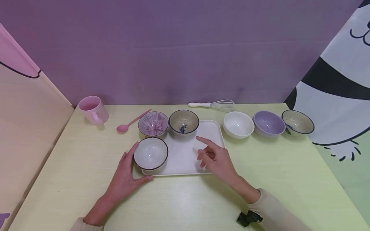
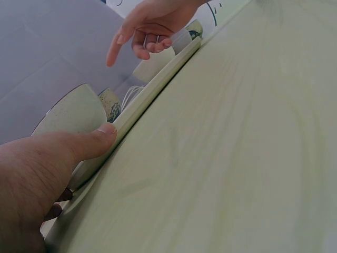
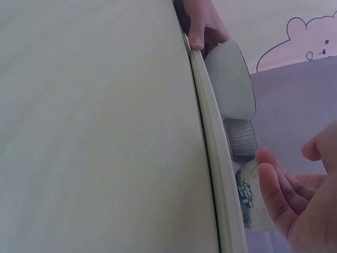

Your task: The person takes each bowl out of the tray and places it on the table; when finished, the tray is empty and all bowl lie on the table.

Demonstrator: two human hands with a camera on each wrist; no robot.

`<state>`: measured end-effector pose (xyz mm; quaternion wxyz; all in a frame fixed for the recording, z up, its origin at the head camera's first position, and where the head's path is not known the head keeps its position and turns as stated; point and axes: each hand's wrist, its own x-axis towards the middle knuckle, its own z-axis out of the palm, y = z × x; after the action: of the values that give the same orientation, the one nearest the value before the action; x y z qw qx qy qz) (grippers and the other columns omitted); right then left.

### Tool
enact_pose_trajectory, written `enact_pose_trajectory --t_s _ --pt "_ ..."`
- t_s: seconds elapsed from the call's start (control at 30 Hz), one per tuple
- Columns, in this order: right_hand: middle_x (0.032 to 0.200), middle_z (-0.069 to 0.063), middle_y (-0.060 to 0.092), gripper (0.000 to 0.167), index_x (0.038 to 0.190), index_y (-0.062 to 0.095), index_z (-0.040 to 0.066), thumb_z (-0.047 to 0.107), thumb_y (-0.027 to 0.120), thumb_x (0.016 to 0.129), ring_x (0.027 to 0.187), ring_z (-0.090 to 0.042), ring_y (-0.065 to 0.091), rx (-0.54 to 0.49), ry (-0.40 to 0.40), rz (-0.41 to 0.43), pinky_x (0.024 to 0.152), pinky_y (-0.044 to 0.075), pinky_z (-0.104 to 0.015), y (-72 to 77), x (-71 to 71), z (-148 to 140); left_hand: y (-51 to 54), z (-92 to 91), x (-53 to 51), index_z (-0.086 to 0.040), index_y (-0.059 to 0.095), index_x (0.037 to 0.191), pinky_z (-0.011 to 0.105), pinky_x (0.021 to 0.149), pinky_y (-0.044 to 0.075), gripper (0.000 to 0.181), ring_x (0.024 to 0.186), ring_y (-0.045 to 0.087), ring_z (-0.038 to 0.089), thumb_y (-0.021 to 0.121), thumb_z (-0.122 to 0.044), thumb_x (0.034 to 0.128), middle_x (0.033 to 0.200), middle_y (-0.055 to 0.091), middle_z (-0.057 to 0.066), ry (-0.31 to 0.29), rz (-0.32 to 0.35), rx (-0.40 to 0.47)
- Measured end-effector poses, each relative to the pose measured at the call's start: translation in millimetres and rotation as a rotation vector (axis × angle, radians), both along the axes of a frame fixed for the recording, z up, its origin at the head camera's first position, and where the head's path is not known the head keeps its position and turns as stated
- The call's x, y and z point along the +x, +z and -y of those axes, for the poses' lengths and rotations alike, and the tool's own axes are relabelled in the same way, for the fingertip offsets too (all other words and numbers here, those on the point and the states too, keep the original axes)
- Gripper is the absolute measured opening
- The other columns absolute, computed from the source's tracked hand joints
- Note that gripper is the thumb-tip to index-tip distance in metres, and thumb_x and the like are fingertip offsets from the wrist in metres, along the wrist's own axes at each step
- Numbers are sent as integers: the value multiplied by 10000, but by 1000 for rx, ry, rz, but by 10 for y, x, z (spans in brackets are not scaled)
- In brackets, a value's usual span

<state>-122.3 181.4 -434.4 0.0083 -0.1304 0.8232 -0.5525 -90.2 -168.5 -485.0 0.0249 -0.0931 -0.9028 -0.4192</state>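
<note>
The left hand was spread around the left side of the white bowl with a dark brown rim, its thumb reaching along the near edge of the white rectangular tray; I could not tell how firmly it touched the bowl. That bowl sat at the tray's near left corner. Behind it stood the purple-streaked bowl, with the beige bowl with a dark blue motif just to its right. The right hand hung above the tray's right half, index finger extended, the others loosely bent, holding nothing. On the pale wooden table, a pink spoon and a pink mug were to the left; a whisk lay behind the tray, while a plain white bowl, a lavender bowl and a dark-rimmed beige bowl lined up to the right
</note>
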Motion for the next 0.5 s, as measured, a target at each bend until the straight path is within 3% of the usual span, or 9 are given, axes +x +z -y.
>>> enact_pose_trajectory --t_s 0.23,0.5 --pt "845 -156 759 466 1534 630 19 14 691 1072 600 -255 723 8 37 11 532 603 -272 -7 9 164 -12 3 -5 -225 214 1774 746 1332 210 1288 1638 208 577 1035 -366 791 1783 355 171 -6 -10 -8" --pt "839 -104 761 481 1544 623 21 31 684 1066 605 -217 729 18 72 28 507 556 -236 -32 13 351 -29 7 12 -201 155 1786 738 1272 356 1352 1580 368 456 1047 -330 778 1727 383 225 -12 -66 -7"
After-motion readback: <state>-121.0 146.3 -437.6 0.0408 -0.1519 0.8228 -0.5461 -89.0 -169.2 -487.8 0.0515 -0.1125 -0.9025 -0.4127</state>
